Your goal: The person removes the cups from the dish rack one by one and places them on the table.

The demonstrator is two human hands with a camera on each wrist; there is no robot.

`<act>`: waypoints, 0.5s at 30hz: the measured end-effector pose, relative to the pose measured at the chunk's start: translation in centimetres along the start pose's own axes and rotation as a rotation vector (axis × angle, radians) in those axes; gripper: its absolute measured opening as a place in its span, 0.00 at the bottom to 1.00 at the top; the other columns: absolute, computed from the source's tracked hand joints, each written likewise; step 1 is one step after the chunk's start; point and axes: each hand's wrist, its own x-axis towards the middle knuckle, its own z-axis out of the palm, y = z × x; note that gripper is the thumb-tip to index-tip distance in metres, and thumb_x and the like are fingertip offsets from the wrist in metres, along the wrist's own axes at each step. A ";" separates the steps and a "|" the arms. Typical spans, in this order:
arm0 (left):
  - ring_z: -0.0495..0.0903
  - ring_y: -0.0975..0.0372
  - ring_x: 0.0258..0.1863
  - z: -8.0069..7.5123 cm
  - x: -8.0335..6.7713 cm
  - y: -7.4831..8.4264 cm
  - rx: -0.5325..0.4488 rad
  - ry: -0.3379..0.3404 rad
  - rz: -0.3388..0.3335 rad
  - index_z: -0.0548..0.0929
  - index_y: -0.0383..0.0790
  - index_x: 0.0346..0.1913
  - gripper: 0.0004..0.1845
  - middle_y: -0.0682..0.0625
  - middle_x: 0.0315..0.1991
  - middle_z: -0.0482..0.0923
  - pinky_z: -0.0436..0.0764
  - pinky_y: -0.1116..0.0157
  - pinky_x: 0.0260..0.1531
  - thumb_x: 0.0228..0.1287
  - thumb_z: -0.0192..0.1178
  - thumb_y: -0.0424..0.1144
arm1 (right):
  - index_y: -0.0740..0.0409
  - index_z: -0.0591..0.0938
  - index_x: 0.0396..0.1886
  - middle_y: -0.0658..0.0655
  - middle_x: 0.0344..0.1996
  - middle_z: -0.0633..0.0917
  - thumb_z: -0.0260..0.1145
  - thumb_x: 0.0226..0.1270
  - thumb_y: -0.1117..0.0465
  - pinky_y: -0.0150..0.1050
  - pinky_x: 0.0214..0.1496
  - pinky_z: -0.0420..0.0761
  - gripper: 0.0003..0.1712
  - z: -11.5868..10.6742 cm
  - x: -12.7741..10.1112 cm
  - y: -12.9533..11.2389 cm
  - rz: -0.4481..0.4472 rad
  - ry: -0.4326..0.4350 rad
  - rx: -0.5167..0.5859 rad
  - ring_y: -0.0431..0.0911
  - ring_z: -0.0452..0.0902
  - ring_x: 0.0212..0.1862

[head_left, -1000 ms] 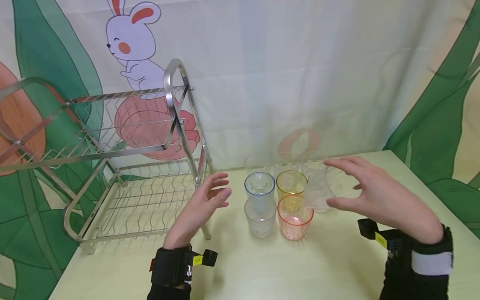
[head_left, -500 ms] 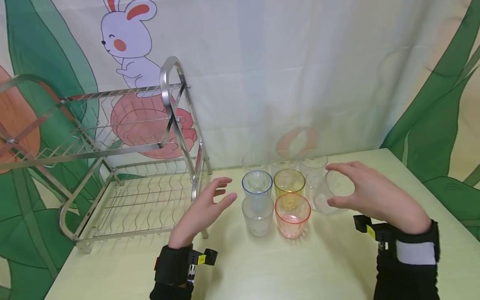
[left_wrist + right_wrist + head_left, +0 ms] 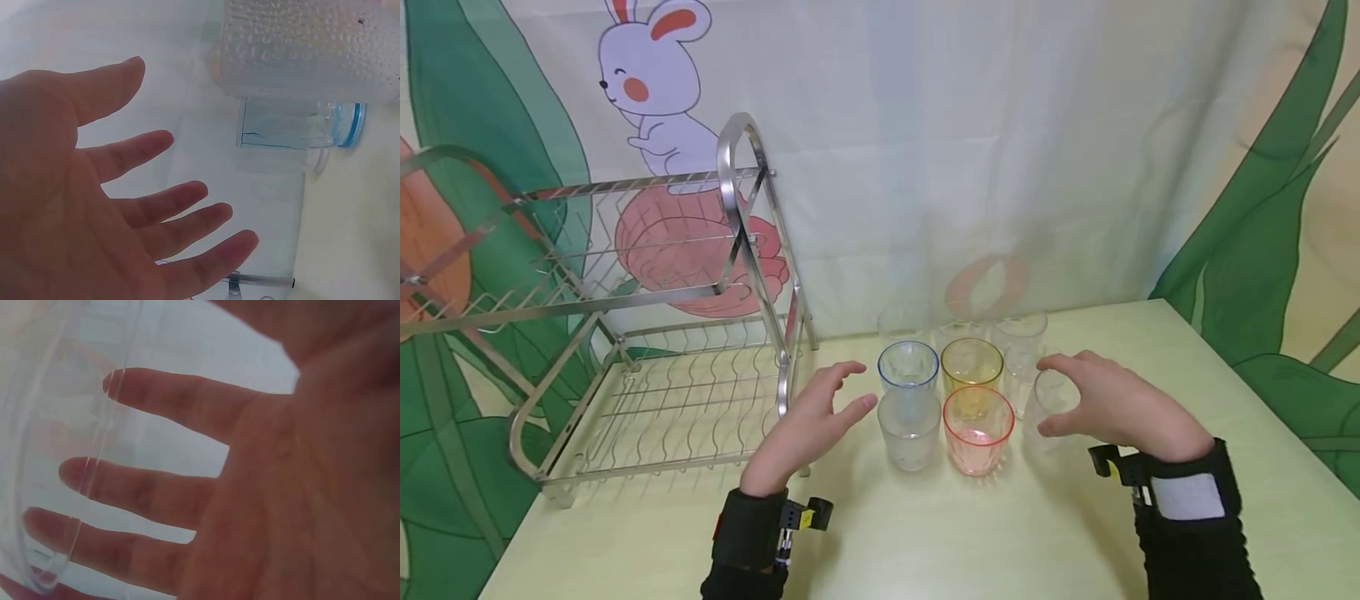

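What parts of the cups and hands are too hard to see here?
- Clear cup, head view: see-through and behind the right hand, so contact is unclear.
- Back row of clear cups, head view: faint against the curtain.
- Right wrist view: blurred by the close cup wall.
- Left hand, left wrist view: cut off by the edge.

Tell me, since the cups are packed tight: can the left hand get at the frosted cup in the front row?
Probably yes. The left hand is open just left of the frosted cup, with bare table between them; the pink cup crowds only its far side.

Head view downward; wrist views close on cups (image 3: pixel 940 392).
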 end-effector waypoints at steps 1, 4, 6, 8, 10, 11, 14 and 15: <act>0.63 0.48 0.67 0.0 0.0 0.0 0.004 0.000 -0.005 0.68 0.44 0.69 0.29 0.42 0.68 0.64 0.67 0.45 0.62 0.70 0.59 0.51 | 0.60 0.73 0.65 0.69 0.55 0.75 0.77 0.52 0.48 0.57 0.50 0.77 0.43 0.2 0.2 0.0 -0.004 -0.003 -0.004 0.60 0.74 0.53; 0.64 0.50 0.67 0.1 -0.1 0.1 0.010 0.003 -0.014 0.68 0.44 0.69 0.29 0.42 0.68 0.64 0.66 0.46 0.62 0.70 0.59 0.51 | 0.60 0.74 0.64 0.67 0.54 0.77 0.77 0.51 0.47 0.57 0.51 0.76 0.42 0.6 0.5 0.1 -0.009 -0.011 -0.013 0.60 0.74 0.54; 0.65 0.51 0.66 0.2 -0.2 0.1 0.018 0.002 -0.021 0.69 0.44 0.69 0.29 0.43 0.68 0.65 0.67 0.46 0.62 0.70 0.59 0.51 | 0.59 0.75 0.63 0.66 0.53 0.77 0.78 0.51 0.47 0.57 0.51 0.76 0.42 0.8 0.7 0.1 -0.007 -0.016 -0.016 0.59 0.73 0.54; 0.65 0.51 0.66 0.2 -0.2 0.0 0.025 -0.002 -0.031 0.69 0.44 0.68 0.29 0.44 0.68 0.64 0.67 0.46 0.62 0.70 0.60 0.51 | 0.59 0.75 0.62 0.66 0.53 0.78 0.78 0.50 0.48 0.57 0.51 0.76 0.41 1.0 0.7 0.1 0.001 -0.026 -0.013 0.59 0.73 0.54; 0.65 0.51 0.66 0.3 -0.1 -0.2 0.034 -0.006 -0.032 0.69 0.45 0.68 0.29 0.44 0.68 0.64 0.68 0.46 0.61 0.70 0.60 0.51 | 0.60 0.75 0.62 0.66 0.53 0.78 0.78 0.50 0.48 0.58 0.51 0.76 0.42 1.1 0.8 0.0 0.015 -0.037 -0.014 0.59 0.73 0.53; 0.65 0.51 0.66 0.4 -0.1 -0.2 0.037 -0.006 -0.030 0.69 0.44 0.68 0.29 0.44 0.68 0.64 0.68 0.46 0.61 0.70 0.60 0.51 | 0.60 0.75 0.62 0.66 0.52 0.78 0.79 0.49 0.48 0.58 0.51 0.76 0.42 1.3 0.8 0.0 0.020 -0.042 -0.015 0.59 0.74 0.53; 0.67 0.50 0.65 0.4 0.0 -0.2 0.046 -0.006 -0.023 0.70 0.44 0.68 0.28 0.43 0.68 0.65 0.68 0.46 0.61 0.70 0.60 0.51 | 0.62 0.75 0.62 0.67 0.52 0.78 0.79 0.48 0.48 0.58 0.52 0.76 0.43 1.6 0.9 0.0 0.033 -0.057 -0.024 0.60 0.74 0.53; 0.67 0.50 0.64 0.5 0.0 -0.1 0.048 -0.009 -0.023 0.70 0.45 0.68 0.28 0.43 0.68 0.65 0.69 0.46 0.60 0.70 0.60 0.51 | 0.62 0.75 0.62 0.67 0.52 0.78 0.80 0.48 0.49 0.58 0.51 0.76 0.43 1.7 0.9 0.0 0.035 -0.061 -0.025 0.60 0.74 0.53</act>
